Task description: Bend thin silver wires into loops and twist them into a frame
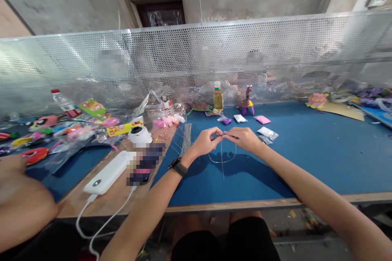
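Observation:
My left hand and my right hand meet fingertip to fingertip above the blue table mat. Both pinch one thin metal wire, which hangs below them in a loop with a straight end pointing down. Where the wire passes between the fingers, its details are hidden. Left of my left hand lies a bundle of straight wires. Beyond the hands are small packets in purple, white and pink, and a silvery-white packet sits near my right wrist.
A clay dinosaur figure and a bottle of yellow liquid stand along the perforated metal screen. To the left are a white power bank, a phone and colourful packages. Another person's arm reaches in at far left.

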{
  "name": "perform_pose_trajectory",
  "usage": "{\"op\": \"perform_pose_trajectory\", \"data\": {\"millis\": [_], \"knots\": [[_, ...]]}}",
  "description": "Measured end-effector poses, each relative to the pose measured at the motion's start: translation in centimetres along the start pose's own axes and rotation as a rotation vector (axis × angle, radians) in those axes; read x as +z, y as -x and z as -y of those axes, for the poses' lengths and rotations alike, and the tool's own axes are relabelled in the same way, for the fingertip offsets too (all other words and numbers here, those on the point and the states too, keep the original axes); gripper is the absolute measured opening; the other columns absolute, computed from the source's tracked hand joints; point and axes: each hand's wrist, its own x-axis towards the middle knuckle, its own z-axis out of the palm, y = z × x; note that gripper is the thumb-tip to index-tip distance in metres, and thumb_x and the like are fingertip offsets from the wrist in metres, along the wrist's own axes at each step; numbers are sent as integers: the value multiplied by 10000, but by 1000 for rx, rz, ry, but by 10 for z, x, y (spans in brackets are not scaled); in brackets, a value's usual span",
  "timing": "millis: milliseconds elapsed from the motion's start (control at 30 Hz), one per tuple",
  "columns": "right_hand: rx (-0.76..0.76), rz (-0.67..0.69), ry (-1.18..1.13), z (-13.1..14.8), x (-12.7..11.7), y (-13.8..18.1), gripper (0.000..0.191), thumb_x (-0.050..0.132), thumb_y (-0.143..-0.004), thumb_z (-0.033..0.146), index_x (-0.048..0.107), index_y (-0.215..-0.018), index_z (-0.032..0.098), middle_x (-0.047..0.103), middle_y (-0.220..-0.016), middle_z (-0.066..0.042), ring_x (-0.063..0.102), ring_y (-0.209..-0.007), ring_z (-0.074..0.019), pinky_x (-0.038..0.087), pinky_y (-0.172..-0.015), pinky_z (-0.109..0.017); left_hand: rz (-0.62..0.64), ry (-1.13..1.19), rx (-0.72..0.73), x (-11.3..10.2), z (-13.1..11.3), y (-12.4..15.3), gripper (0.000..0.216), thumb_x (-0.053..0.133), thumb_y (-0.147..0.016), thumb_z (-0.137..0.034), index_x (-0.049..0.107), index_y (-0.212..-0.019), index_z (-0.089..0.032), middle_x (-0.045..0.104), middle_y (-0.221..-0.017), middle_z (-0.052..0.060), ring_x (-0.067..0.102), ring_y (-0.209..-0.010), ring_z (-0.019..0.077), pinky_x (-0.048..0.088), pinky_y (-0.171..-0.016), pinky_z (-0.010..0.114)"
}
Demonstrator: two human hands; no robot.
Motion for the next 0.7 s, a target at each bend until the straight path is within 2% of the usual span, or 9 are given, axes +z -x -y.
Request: {"op": "perform_pose_trajectory", "data": {"millis": [133, 200, 267, 433, 567, 633, 700], "knots": [[177, -126, -32, 12, 6, -1, 394, 578, -972, 518, 758, -787, 220, 735, -729, -55, 635, -651, -188, 482, -669, -311, 5, -9, -3, 2, -3, 1, 256, 625, -942, -425, 618, -963, -170, 557, -640, -36, 533, -500, 99, 409, -506, 207], [283, -186, -124, 20, 7, -3, 444, 594, -957, 531, 691, -673, 204, 691, -625, -38, 603, -587, -168, 455, -618, -294, -4, -4, -4, 3, -4, 0, 252, 625, -942, -421, 614, -949, -170, 549, -628, -40, 525, -494, 97, 406, -506, 205], [362, -201, -241, 25, 7, -5, 462, 608, -935, 563, 664, -661, 196, 648, -557, -21, 571, -533, -153, 422, -562, -280, -9, 0, 4, 4, -6, 0, 242, 626, -942, -409, 612, -930, -167, 552, -626, -40, 519, -492, 93, 401, -508, 203], [561, -185, -588, 24, 11, -8, 504, 705, -802, 649, 631, -612, 188, 575, -496, 1, 522, -480, -129, 403, -497, -262, -37, -48, 64, 8, -14, 1, 190, 621, -937, -329, 638, -890, -146, 595, -643, -17, 502, -530, 90, 424, -559, 204], [763, -163, -785, 17, 16, -11, 479, 828, -666, 605, 624, -580, 181, 530, -469, 19, 454, -426, -97, 360, -429, -244, -50, -84, 101, 11, -17, 1, 133, 626, -925, -273, 658, -909, -145, 632, -684, 1, 541, -589, 104, 444, -598, 206], [792, -154, -828, 13, 17, -11, 477, 835, -663, 603, 628, -596, 177, 533, -477, 21, 445, -413, -87, 348, -410, -235, -44, -85, 93, 12, -15, 1, 123, 628, -923, -267, 655, -908, -149, 632, -687, 0, 545, -583, 104, 441, -588, 205], [731, -155, -820, 11, 15, -9, 471, 800, -712, 622, 655, -672, 176, 590, -537, 7, 487, -426, -93, 365, -411, -230, -41, -70, 66, 10, -11, 0, 140, 622, -932, -290, 643, -906, -154, 617, -677, -8, 532, -545, 96, 427, -555, 204]]}}
